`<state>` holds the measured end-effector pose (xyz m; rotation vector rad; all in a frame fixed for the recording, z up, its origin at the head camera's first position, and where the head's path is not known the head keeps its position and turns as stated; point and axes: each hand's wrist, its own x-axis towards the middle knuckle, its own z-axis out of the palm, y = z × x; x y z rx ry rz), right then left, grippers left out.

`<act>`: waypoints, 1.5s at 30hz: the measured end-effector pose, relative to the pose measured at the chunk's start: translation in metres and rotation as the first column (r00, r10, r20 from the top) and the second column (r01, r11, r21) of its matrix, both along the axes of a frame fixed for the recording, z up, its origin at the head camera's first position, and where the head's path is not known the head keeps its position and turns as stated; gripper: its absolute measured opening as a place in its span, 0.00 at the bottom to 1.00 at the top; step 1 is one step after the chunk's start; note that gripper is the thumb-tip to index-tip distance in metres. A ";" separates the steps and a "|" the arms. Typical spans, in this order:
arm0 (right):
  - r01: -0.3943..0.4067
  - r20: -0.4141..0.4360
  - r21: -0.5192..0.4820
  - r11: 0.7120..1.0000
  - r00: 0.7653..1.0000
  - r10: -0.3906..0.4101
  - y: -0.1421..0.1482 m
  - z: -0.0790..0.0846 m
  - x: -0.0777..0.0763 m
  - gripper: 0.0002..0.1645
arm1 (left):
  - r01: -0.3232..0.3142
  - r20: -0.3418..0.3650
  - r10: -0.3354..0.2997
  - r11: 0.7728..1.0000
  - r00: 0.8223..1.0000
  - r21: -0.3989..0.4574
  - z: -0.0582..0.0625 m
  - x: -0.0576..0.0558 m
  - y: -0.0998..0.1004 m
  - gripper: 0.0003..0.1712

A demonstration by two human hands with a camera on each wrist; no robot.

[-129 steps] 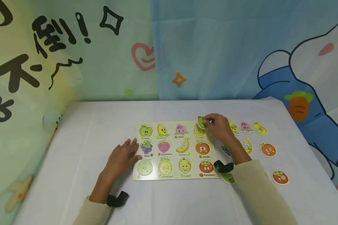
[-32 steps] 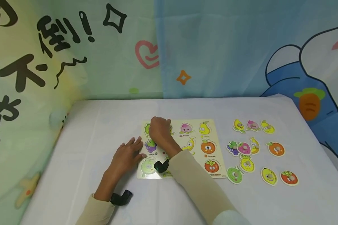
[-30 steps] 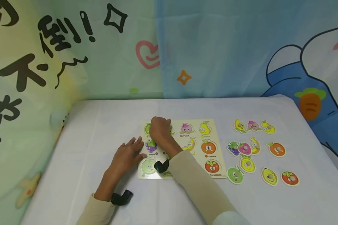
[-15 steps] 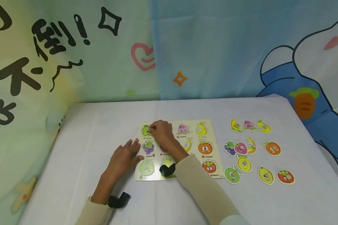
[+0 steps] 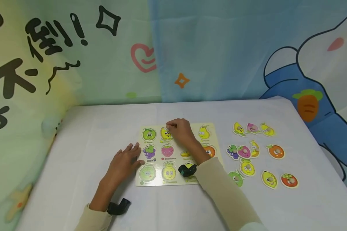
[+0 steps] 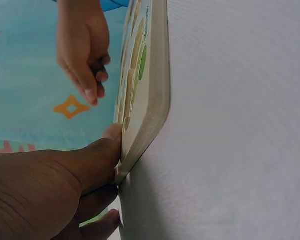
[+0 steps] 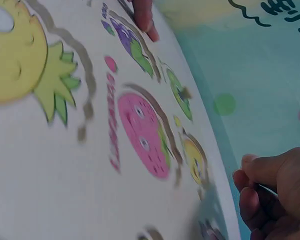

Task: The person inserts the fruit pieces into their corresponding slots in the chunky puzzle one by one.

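Observation:
A pale wooden fruit puzzle board (image 5: 159,183) lies on the table with printed fruit shapes in its recesses. In its far left recess sits a green apple piece (image 5: 148,134), whose small knob shows in the right wrist view. My right hand (image 5: 182,131) hovers over the board's back edge near the mango picture (image 5: 166,134); its fingers are loosely curled with nothing between them. My left hand (image 5: 122,165) rests against the board's left side, thumb (image 6: 110,142) touching the edge and fingers extended. The peach picture is hidden behind the right hand.
Loose knobbed fruit pieces lie right of the board, including a mango (image 5: 238,129), a peach (image 5: 252,128), an orange (image 5: 276,151), a lemon (image 5: 269,179) and a persimmon (image 5: 289,180). A green round piece (image 5: 236,178) lies close to the board's right edge. A printed curtain stands behind the white table.
My right hand carried the green apple piece from the board's right to the far left recess, let go, and has moved right. The left hand stays at the board's edge.

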<state>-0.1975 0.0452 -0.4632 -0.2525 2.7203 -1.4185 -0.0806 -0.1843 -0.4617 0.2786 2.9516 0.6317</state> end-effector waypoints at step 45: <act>0.448 0.063 0.062 0.892 0.890 -0.452 0.218 0.008 0.021 0.20 | 0.009 -0.012 -0.009 1.000 1.000 0.026 0.002 0.002 0.001 0.35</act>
